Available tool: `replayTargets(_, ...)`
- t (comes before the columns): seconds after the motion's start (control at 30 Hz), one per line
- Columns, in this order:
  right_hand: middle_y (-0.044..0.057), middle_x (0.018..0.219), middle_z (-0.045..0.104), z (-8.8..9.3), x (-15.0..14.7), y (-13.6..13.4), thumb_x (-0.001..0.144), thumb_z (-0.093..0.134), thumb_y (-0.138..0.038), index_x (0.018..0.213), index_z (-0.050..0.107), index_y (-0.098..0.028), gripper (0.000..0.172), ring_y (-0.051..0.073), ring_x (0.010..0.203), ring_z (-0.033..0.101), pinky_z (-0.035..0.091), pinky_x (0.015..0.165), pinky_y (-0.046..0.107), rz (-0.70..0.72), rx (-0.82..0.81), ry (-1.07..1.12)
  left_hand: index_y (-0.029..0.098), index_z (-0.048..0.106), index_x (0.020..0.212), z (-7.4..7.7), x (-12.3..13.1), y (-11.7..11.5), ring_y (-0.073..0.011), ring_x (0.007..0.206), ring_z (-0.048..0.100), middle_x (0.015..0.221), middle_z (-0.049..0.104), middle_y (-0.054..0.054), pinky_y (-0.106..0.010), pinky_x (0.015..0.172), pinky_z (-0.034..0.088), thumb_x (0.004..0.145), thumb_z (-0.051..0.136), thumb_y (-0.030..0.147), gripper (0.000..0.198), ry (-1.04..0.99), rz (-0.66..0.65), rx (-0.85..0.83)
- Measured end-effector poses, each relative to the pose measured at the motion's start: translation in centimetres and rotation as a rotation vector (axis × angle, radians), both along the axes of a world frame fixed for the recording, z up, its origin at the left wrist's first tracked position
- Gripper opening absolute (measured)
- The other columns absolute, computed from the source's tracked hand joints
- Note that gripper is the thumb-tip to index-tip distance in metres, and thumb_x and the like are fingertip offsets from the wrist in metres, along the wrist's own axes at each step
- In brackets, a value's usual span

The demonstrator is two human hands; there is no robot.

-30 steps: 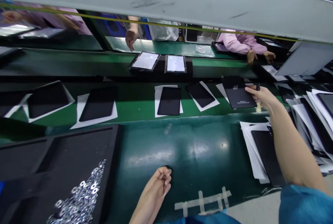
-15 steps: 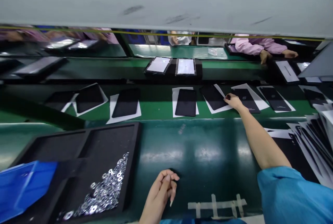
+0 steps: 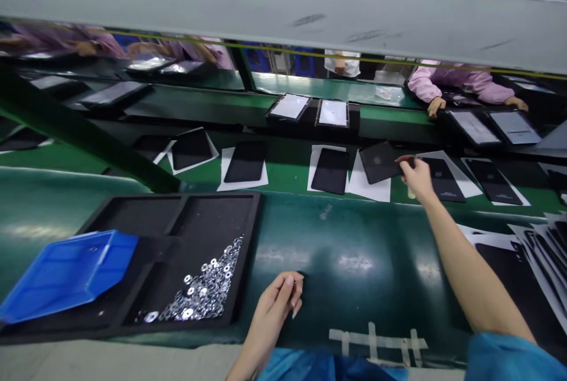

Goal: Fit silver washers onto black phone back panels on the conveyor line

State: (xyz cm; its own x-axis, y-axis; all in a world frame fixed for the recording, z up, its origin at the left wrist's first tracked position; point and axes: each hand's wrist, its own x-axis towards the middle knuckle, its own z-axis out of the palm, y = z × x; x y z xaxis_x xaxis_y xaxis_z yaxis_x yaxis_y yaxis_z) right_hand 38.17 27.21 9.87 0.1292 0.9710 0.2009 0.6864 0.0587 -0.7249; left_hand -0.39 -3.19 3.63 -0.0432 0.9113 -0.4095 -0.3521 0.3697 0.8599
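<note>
My right hand [image 3: 415, 176] reaches out over the green conveyor belt [image 3: 287, 177] and grips the right edge of a black tablet back cover [image 3: 380, 162], which is tilted up off its white paper sheet [image 3: 370, 187]. My left hand [image 3: 278, 303] rests near the front of the dark green bench [image 3: 354, 251], fingers curled in a loose pinch; whether anything is in them I cannot make out. More black covers on white sheets [image 3: 330, 169] lie in a row along the belt on both sides.
A black foam tray [image 3: 177, 215] with a heap of silver washers [image 3: 204, 289] and a blue plastic bin [image 3: 66, 272] sits at the left. Stacked covers and paper [image 3: 531, 245] lie at the right. Other people's hands and pink sleeves [image 3: 460, 82] work across the line; two lit tablets [image 3: 312, 110] lie beyond.
My right hand moved from the cover it set down to the one left of it and lifted its edge. The view swung left, showing the blue bin. My left hand stayed put.
</note>
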Motion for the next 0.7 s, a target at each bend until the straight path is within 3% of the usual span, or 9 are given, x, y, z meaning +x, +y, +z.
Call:
replayTargets(0.1, 0.004, 0.076, 0.063, 4.7, 0.4, -6.0, 0.098, 0.054, -0.041, 0.103, 0.071, -0.023, 0.026, 0.019, 0.057, 0.057, 0.043, 0.055, 0.032, 0.042, 0.15, 0.044, 0.015, 0.072, 0.112, 0.0, -0.7, 1.1, -0.0131, 0.066, 0.052, 0.086, 0.066, -0.004, -0.028, 0.064, 0.047, 0.091, 0.08, 0.065, 0.054, 0.137, -0.055, 0.081)
replayTargets(0.17, 0.005, 0.08, 0.067, 7.1, -0.2, -11.1, 0.099, 0.055, -0.038, 0.096, 0.072, -0.024, 0.022, 0.02, 0.064, 0.061, 0.046, 0.063, 0.034, 0.205, 0.203, -0.118, 0.016, 0.069, 0.118, 0.2, -0.9, 2.0, -0.0152, 0.068, 0.057, 0.09, 0.073, -0.006, -0.03, 0.068, 0.05, 0.092, 0.079, 0.063, 0.054, 0.169, -0.075, 0.111)
replayTargets(0.23, 0.006, 0.078, 0.066, 7.8, -2.0, -16.2, 0.098, 0.057, -0.032, 0.089, 0.071, -0.025, 0.018, 0.021, 0.067, 0.06, 0.045, 0.065, 0.035, 0.442, 0.181, -0.31, 0.017, 0.069, 0.114, 0.7, -1.1, 3.0, -0.0177, 0.073, 0.062, 0.095, 0.077, -0.009, -0.032, 0.073, 0.052, 0.095, 0.076, 0.059, 0.047, 0.197, -0.104, 0.139)
replayTargets(0.3, 0.005, 0.075, 0.065, 6.6, -4.9, -20.5, 0.097, 0.059, -0.025, 0.087, 0.07, -0.024, 0.015, 0.02, 0.067, 0.058, 0.038, 0.06, 0.033, 0.69, 0.1, -0.485, 0.017, 0.07, 0.102, 1.3, -1.3, 4.0, -0.0205, 0.084, 0.067, 0.104, 0.079, -0.012, -0.032, 0.079, 0.054, 0.098, 0.074, 0.053, 0.036, 0.257, -0.163, 0.177)
replayTargets(0.37, 0.006, 0.079, 0.067, 3.9, -8.2, -23.5, 0.097, 0.061, -0.023, 0.085, 0.068, -0.023, 0.014, 0.021, 0.071, 0.059, 0.035, 0.059, 0.033, 0.924, 0.0, -0.593, 0.018, 0.072, 0.095, 1.9, -1.4, 5.0, -0.0221, 0.09, 0.069, 0.11, 0.079, -0.013, -0.032, 0.08, 0.053, 0.099, 0.072, 0.048, 0.03, 0.367, -0.221, 0.223)
replayTargets(0.5, 0.008, 0.089, 0.072, -0.6, -13.0, -25.6, 0.095, 0.071, -0.028, 0.093, 0.073, -0.019, 0.009, 0.022, 0.078, 0.063, 0.042, 0.064, 0.031, 1.198, -0.188, -0.628, 0.019, 0.075, 0.095, 2.2, -0.9, 6.7, -0.0197, 0.081, 0.065, 0.093, 0.075, -0.006, -0.03, 0.074, 0.05, 0.097, 0.073, 0.043, 0.025, 0.582, -0.324, 0.258)
replayTargets(0.6, 0.007, 0.097, 0.076, -1.0, -12.6, -24.1, 0.101, 0.063, -0.026, 0.101, 0.076, -0.021, 0.013, 0.021, 0.086, 0.069, 0.05, 0.076, 0.031, 1.104, -0.271, -0.276, 0.019, 0.074, 0.097, 1.7, 0.2, 7.9, -0.0184, 0.078, 0.064, 0.086, 0.073, -0.003, -0.029, 0.075, 0.049, 0.097, 0.072, 0.042, 0.023, 0.63, -0.41, 0.278)
replayTargets(0.67, 0.005, 0.091, 0.075, -0.8, -10.8, -22.0, 0.106, 0.058, -0.032, 0.103, 0.076, -0.023, 0.021, 0.019, 0.079, 0.068, 0.053, 0.075, 0.031, 0.817, -0.27, 0.145, 0.019, 0.074, 0.096, 1.4, 1.3, 9.0, -0.0178, 0.077, 0.063, 0.084, 0.072, -0.002, -0.029, 0.075, 0.048, 0.098, 0.07, 0.04, 0.021, 0.665, -0.471, 0.309)
replayTargets(0.7, 0.003, 0.082, 0.071, -1.0, -9.7, -20.7, 0.107, 0.058, -0.039, 0.102, 0.076, -0.024, 0.024, 0.017, 0.068, 0.063, 0.052, 0.066, 0.03, 0.635, -0.251, 0.369, 0.019, 0.074, 0.095, 1.3, 1.8, 9.7, -0.0176, 0.076, 0.063, 0.083, 0.072, -0.002, -0.029, 0.075, 0.047, 0.098, 0.07, 0.038, 0.02, 0.686, -0.501, 0.323)
